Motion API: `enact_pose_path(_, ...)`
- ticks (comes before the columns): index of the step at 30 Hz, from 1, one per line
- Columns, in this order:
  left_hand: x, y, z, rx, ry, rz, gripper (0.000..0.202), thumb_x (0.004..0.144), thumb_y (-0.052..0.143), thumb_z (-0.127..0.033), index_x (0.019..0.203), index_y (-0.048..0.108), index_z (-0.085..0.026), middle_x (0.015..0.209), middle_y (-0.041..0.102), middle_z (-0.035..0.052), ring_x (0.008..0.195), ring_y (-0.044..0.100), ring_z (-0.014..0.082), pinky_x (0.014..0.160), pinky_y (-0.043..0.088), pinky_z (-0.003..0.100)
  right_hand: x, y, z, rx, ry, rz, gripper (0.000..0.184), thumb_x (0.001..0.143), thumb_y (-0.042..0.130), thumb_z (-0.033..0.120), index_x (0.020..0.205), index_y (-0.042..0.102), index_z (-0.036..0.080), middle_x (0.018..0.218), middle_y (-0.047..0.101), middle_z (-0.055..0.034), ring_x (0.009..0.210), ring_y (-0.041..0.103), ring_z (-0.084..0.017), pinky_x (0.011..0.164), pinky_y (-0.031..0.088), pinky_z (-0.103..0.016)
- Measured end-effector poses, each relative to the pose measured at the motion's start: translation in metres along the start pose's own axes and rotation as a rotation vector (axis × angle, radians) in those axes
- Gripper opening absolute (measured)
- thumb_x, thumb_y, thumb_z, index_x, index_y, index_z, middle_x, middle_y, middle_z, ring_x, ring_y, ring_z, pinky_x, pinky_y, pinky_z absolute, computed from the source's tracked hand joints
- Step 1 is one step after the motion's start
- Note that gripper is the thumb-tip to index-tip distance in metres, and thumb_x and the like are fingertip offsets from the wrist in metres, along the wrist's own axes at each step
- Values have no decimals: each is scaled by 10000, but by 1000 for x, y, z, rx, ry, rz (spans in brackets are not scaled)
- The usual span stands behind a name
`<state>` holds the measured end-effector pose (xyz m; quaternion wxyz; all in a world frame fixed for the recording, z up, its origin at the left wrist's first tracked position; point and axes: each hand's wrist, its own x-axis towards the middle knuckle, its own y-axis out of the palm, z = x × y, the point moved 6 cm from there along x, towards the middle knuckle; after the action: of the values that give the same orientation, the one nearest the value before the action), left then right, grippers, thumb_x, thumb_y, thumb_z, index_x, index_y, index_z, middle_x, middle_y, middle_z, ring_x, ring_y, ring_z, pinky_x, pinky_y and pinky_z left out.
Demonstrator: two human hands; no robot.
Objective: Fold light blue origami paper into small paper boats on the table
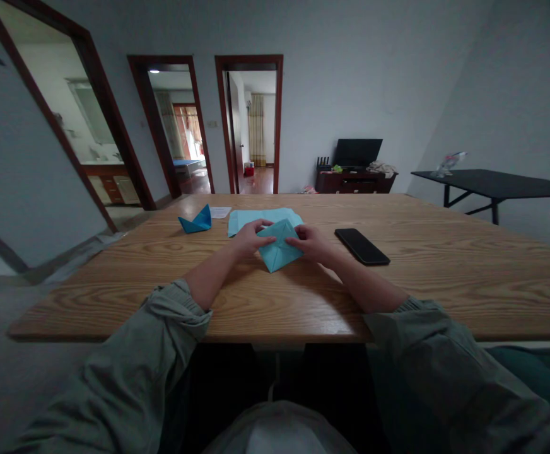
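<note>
Head view shows a light-blue, diamond-shaped folded paper [279,249] over the table, one corner pointing toward me; whether it touches the wood I cannot tell. Creases meet near the middle of its matte face. My left hand [254,239] and right hand [311,243] pinch its opposite sides, thumbs on top. Just behind lies a flat light-blue paper sheet [251,217], partly hidden. Left of that stand a darker-blue, boat-shaped folded paper [198,222] and a thin white paper slip [220,212]. Right of my right hand lies a black rectangular phone [361,246]. Between my forearms, the wood-grained brown table [275,312] runs to its straight near edge.
</note>
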<state>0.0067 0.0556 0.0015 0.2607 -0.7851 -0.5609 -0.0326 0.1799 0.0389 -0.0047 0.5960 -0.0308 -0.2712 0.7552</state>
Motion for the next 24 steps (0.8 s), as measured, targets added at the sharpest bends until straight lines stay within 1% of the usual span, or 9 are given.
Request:
enact_pose_path(3, -2, -6, -6, -214, -52, -154, 705, 611, 756, -424, 1210, 480, -176, 989, 635, 79, 827, 612, 185, 734, 508, 347, 2, -8, 4, 168, -28, -107, 412, 702, 630, 501, 919, 553, 159, 870, 645, -42, 778, 587, -157, 667, 476, -267)
enact_pose_path(6, -6, 3, -19, -385, -54, -97, 655, 645, 734, -445, 1176, 497, -146, 992, 643, 97, 815, 621, 187, 749, 510, 363, 3, -11, 12, 286, -79, -176, 429, 711, 613, 531, 941, 542, 176, 900, 651, -41, 795, 597, -155, 697, 482, -281)
enact_pose_path(8, -9, 8, -29, -369, -4, -35, 568, 701, 687, -452, 1129, 545, -106, 986, 651, 109, 835, 619, 204, 776, 499, 365, 2, -8, 17, 277, -105, -178, 427, 714, 607, 542, 921, 547, 173, 873, 650, -37, 775, 593, -154, 693, 478, -284)
enact_pose_path(10, -12, 9, -38, -208, 50, -28, 491, 765, 622, -451, 1085, 591, -80, 970, 660, 100, 866, 609, 221, 804, 485, 364, 2, -4, 20, 194, -121, -184, 432, 725, 597, 539, 929, 554, 160, 869, 642, -47, 770, 588, -157, 694, 474, -287)
enact_pose_path(12, -15, 8, -46, 70, 118, -44, 414, 828, 547, -425, 1065, 627, -94, 984, 665, 76, 917, 594, 231, 846, 463, 362, 2, -5, 19, 56, -101, -243, 494, 737, 590, 530, 1043, 537, 145, 928, 624, -73, 770, 587, -163, 685, 475, -293)
enact_pose_path(15, -19, 13, -57, 497, 214, -50, 337, 891, 457, -320, 1145, 622, -173, 1125, 639, 57, 1048, 556, 231, 932, 407, 343, -4, -17, 18, -211, -77, -429, 716, 732, 617, 495, 1307, 382, 139, 1081, 563, -134, 844, 580, -203, 715, 473, -330)
enact_pose_path(18, -22, 17, -56, 772, 206, -59, 379, 895, 421, -238, 1250, 553, -240, 1256, 572, 50, 1125, 522, 221, 961, 384, 322, -14, -21, 35, -510, -206, -510, 809, 749, 633, 424, 1420, 265, 163, 1225, 481, -174, 1048, 509, -278, 848, 421, -390)
enact_pose_path(21, -21, 19, -44, 954, 143, -12, 415, 879, 400, -201, 1266, 536, -262, 1243, 578, 57, 1084, 552, 230, 915, 417, 333, -21, -6, 52, -791, -304, -366, 649, 795, 599, 378, 1383, 376, 220, 1321, 432, -153, 1134, 454, -306, 916, 363, -404)
enact_pose_path(24, -21, 19, -26, 1082, 52, 74, 422, 847, 419, -192, 1238, 563, -258, 1175, 615, 79, 1027, 583, 248, 870, 437, 348, -22, 15, 51, -972, -267, -108, 368, 849, 521, 324, 1202, 570, 229, 1199, 553, -119, 1040, 526, -264, 884, 369, -356)
